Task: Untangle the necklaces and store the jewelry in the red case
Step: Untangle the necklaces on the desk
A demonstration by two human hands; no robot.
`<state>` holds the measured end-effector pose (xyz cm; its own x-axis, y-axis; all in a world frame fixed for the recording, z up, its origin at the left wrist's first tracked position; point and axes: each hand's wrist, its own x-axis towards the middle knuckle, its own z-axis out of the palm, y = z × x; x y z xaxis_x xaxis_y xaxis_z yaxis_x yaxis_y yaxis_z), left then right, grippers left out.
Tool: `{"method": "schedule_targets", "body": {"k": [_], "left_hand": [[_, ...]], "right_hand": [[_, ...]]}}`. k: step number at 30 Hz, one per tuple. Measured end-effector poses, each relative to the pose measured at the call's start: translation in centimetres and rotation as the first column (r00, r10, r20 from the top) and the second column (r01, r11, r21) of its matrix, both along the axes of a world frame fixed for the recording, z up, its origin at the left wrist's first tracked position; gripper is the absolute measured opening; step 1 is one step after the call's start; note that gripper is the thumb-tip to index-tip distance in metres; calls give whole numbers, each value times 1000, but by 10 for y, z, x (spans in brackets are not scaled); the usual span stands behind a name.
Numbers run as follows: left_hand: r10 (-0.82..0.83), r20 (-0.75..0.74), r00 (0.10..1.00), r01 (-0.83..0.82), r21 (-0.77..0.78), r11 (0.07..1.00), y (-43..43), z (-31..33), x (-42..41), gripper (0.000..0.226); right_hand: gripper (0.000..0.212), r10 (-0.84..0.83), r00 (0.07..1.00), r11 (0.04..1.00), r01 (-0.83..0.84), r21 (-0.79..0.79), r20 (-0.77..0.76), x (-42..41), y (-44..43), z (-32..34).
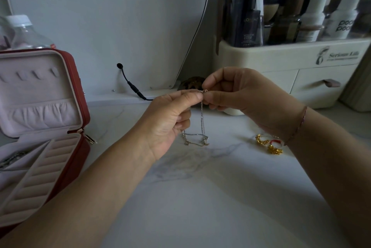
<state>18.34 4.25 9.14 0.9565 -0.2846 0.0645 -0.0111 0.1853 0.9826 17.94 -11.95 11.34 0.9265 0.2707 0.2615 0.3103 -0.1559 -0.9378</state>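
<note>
A thin silver necklace (202, 125) hangs from between both hands, and its lower loop lies on the marble tabletop. My left hand (170, 119) and my right hand (239, 91) pinch its small clasp at the top, fingertips almost touching. The red case (78, 91) stands open at the left, showing its pale lining, ring rolls and a dark chain (12, 158) in a compartment. Two gold earrings (262, 140) and a red and white ring (277, 143) lie on the table below my right wrist.
A cream cosmetics organiser (291, 63) with bottles and drawers stands at the back right. A mirror base with a black cable (130, 85) sits behind the hands. A clear plastic bottle (24, 31) stands behind the case. A dark round object (192, 83) lies by the mirror.
</note>
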Motion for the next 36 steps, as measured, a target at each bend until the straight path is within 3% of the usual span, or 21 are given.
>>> {"method": "schedule_targets", "body": {"k": [2, 4, 9, 18, 22, 26, 31, 36], "left_hand": [[-10, -29, 1000, 10, -17, 1000, 0, -2, 2, 36], [-15, -59, 998, 12, -57, 998, 0, -2, 1, 43], [-77, -110, 991, 65, -106, 992, 2, -2, 2, 10], [-143, -96, 985, 137, -64, 989, 1, -2, 1, 12], [-182, -46, 982, 180, -39, 983, 1, -3, 0, 9], [-228, -17, 974, 228, -19, 974, 2, -2, -2, 23], [-239, 28, 970, 240, -12, 971, 3, -1, -2, 5], [-220, 35, 975, 221, -29, 975, 4, -1, 2, 6]], "right_hand": [[18, 17, 1000, 1000, -17, 2, -26, 0, 0, -1], [19, 23, 999, 999, -24, -24, -34, -1, 0, -1], [11, 26, 999, 998, -28, -56, -33, -2, 1, -1], [17, 71, 994, 997, -70, 9, -79, -1, -3, -1], [22, 135, 978, 981, -109, 164, -158, -3, -6, 2], [21, 181, 961, 956, -122, 266, -210, -3, -6, 4], [16, 217, 947, 930, -127, 346, -236, -3, -7, 3], [16, 202, 946, 916, -90, 390, -254, -1, -7, 3]]}}
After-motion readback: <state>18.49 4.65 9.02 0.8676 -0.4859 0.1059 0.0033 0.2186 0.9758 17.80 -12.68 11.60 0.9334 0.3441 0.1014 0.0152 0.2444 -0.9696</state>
